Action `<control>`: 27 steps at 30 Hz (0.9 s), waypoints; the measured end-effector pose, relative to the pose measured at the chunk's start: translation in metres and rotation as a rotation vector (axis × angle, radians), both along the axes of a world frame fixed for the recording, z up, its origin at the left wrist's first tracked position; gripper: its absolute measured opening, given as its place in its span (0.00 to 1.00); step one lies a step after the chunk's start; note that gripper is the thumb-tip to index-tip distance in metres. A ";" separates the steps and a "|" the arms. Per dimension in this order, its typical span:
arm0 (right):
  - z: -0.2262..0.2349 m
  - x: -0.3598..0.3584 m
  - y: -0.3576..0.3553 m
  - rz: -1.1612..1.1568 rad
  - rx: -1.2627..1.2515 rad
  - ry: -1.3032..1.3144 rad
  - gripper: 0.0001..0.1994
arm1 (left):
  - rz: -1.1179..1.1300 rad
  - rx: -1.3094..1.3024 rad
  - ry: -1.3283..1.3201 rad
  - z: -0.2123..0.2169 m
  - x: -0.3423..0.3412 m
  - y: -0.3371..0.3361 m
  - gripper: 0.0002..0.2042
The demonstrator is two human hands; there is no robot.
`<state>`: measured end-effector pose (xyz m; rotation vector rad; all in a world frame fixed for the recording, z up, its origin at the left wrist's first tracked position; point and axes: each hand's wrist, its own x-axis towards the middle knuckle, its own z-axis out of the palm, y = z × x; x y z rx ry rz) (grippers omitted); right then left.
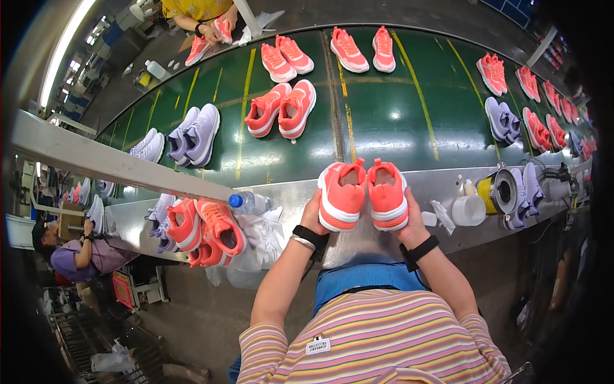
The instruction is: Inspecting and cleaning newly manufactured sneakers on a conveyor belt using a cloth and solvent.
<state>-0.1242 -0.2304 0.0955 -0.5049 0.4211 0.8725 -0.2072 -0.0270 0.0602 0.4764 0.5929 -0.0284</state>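
Observation:
I hold a pair of coral sneakers side by side over the metal ledge [441, 182], heels toward me. My left hand [313, 214] grips the left sneaker [342, 195] from below and the side. My right hand [412, 224] grips the right sneaker [387, 194] the same way. Each wrist wears a black band. Just beyond the ledge runs a green conveyor belt [384, 109] carrying pairs of coral and lilac sneakers.
Coral and lilac sneakers [198, 227] are piled on the ledge at my left beside a water bottle [246, 202] and white wrapping. A yellow tape roll [497, 191] and white cup [468, 210] sit to my right. Another person [198, 13] works across the belt, and another [83, 253] at far left.

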 end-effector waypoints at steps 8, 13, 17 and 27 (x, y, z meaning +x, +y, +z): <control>0.010 0.009 0.014 -0.039 0.073 0.131 0.24 | 0.000 -0.200 -0.095 -0.001 0.018 -0.014 0.18; 0.002 0.026 0.011 -0.054 0.117 0.183 0.24 | 0.041 -0.266 -0.064 0.007 0.040 -0.018 0.18; 0.007 0.048 0.003 -0.069 0.191 0.215 0.23 | 0.031 -0.214 -0.020 0.012 0.068 -0.025 0.19; 0.005 0.141 -0.018 -0.121 0.180 0.041 0.20 | -0.081 -0.120 -0.056 0.014 0.169 -0.046 0.23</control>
